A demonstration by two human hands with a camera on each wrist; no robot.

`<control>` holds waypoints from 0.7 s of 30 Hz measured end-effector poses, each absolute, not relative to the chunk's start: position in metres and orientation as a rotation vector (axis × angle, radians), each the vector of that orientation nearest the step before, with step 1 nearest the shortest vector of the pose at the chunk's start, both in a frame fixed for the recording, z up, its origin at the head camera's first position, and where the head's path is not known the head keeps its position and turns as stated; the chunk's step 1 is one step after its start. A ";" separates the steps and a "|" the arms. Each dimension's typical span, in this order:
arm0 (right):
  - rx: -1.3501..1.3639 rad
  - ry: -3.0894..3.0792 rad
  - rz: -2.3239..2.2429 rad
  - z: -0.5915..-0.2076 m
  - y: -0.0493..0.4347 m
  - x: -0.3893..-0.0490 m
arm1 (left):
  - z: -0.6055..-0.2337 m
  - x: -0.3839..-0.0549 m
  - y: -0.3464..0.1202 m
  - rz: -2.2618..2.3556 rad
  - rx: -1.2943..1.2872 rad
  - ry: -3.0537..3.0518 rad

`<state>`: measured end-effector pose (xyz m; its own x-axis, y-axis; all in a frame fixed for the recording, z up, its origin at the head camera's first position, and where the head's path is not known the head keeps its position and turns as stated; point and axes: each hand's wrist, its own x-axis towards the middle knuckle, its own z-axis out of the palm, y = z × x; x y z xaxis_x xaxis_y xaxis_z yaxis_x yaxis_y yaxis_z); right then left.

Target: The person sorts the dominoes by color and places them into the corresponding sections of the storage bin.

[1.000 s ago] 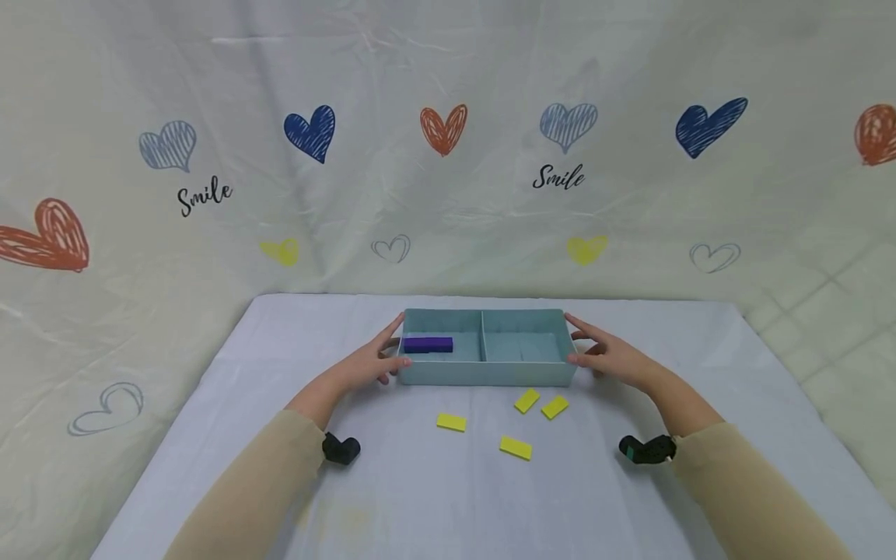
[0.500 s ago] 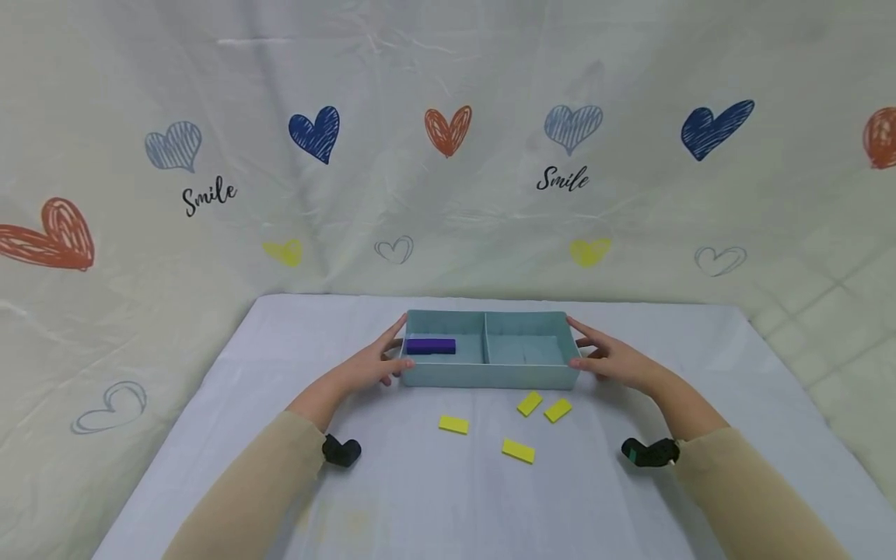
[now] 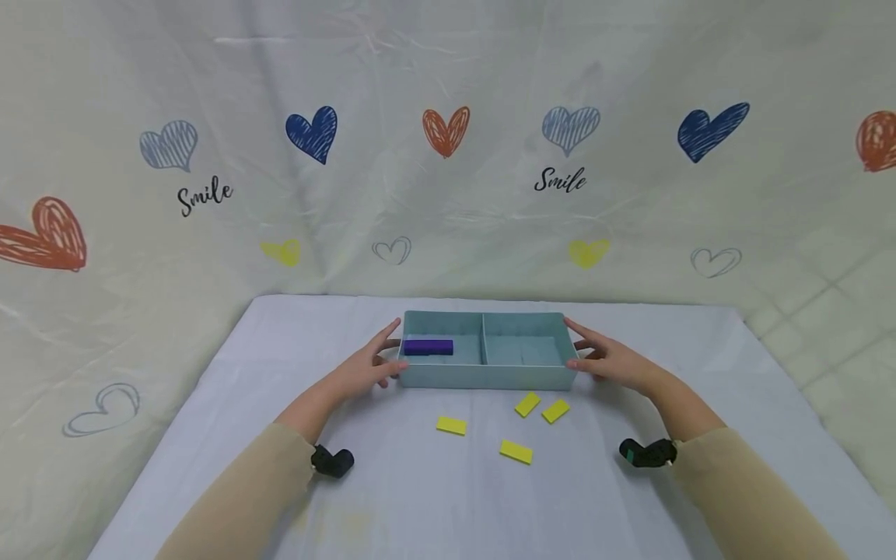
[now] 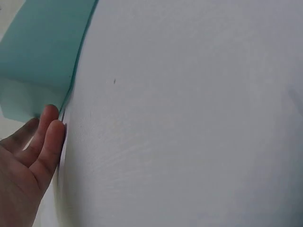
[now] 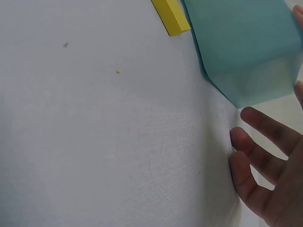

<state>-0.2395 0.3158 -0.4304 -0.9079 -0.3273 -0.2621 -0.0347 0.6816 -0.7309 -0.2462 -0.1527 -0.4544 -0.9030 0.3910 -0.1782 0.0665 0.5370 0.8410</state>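
A light blue two-compartment box [image 3: 487, 377] stands on the white-covered table. A dark purple block [image 3: 428, 348] lies in its left compartment; the right compartment holds nothing visible. My left hand [image 3: 364, 368] is at the box's left end, thumb by the front corner and index finger just off the back corner. At the other end, my right hand [image 3: 616, 362] spans the side, its thumb and index finger at the corners. In the right wrist view, the lower fingers [image 5: 260, 125] are loosely extended, apart from the box wall. Neither hand's fingers are wrapped round the box.
Several yellow blocks lie in front of the box: one on the left [image 3: 451, 425], one nearest me [image 3: 516, 452], and a close pair, with one block [image 3: 527, 404] beside another block [image 3: 556, 411]. Behind the table hangs a pale cloth [image 3: 448, 202] printed with hearts.
My left hand has shifted slightly left, its index finger coming away from the box's back corner. My right hand, the box and the blocks look nearly the same, apart from slight camera motion.
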 end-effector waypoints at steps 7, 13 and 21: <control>-0.276 2.514 -1.098 -0.430 0.315 -0.238 | -0.452 -0.239 -0.157 1.345 0.435 2.463; -0.279 2.510 -1.106 -0.430 0.315 -0.238 | -0.445 -0.230 -0.162 1.380 0.473 2.513; -0.272 2.515 -1.097 -0.428 0.315 -0.238 | -0.436 -0.215 -0.165 1.348 0.477 2.606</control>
<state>-0.2380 0.3153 -0.4278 -0.9083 -0.3227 -0.2662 -0.0245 0.6762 -0.7363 -0.2146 -0.1647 -0.4359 -0.9347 0.3553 -0.0029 0.2029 0.5404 0.8166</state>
